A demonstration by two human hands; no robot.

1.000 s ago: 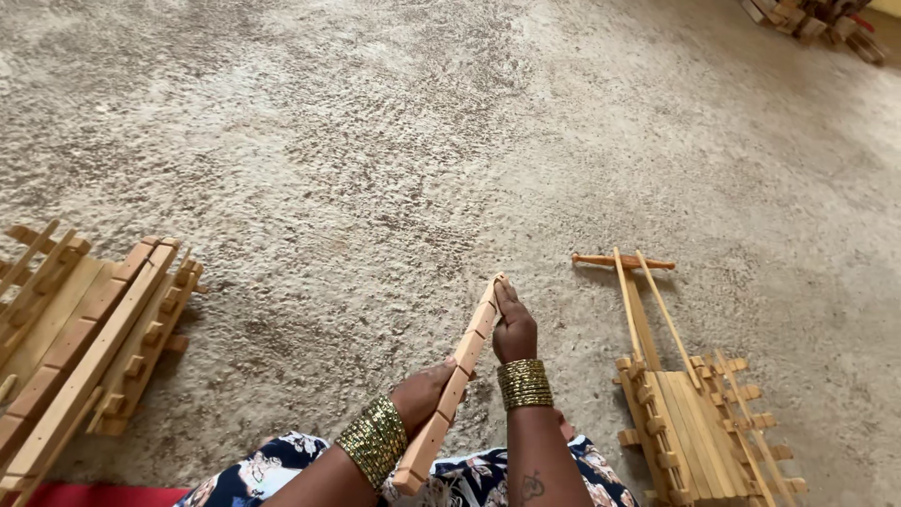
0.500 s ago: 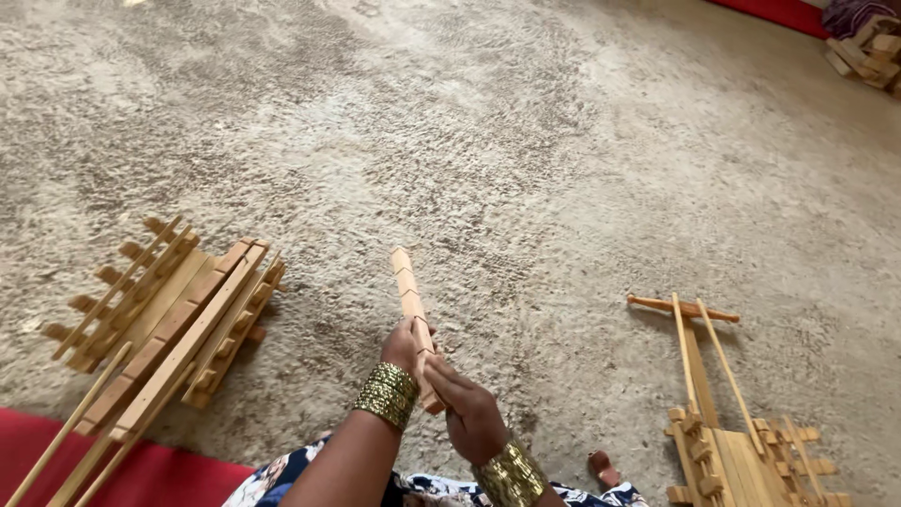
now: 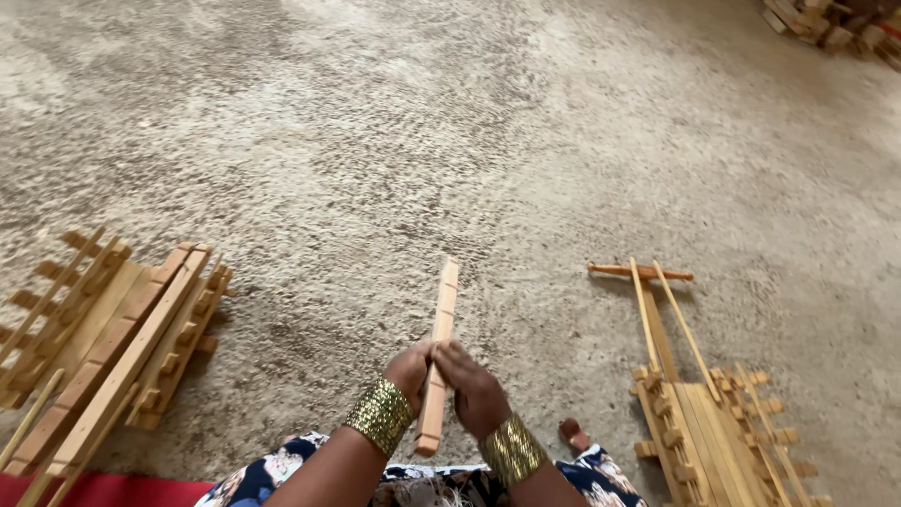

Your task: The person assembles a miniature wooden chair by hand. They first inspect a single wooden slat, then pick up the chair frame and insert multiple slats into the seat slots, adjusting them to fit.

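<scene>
A notched wooden stick (image 3: 441, 329) points away from me over the rough floor. My left hand (image 3: 410, 371) grips its lower part from the left. My right hand (image 3: 475, 387) closes on it from the right, the two hands touching around the stick. Both wrists wear wide gold bangles. The stick's near end juts out below the hands, above my patterned lap.
A pile of notched wooden strips and slats (image 3: 103, 347) lies on the floor at the left, above a red cloth (image 3: 113, 490). A second pile of sticks (image 3: 709, 413) lies at the right. More wooden pieces (image 3: 831, 26) sit far back right.
The stick has swung from leaning left to nearly straight ahead. My right hand has come up beside the left on the stick, and the view has shifted slightly.
</scene>
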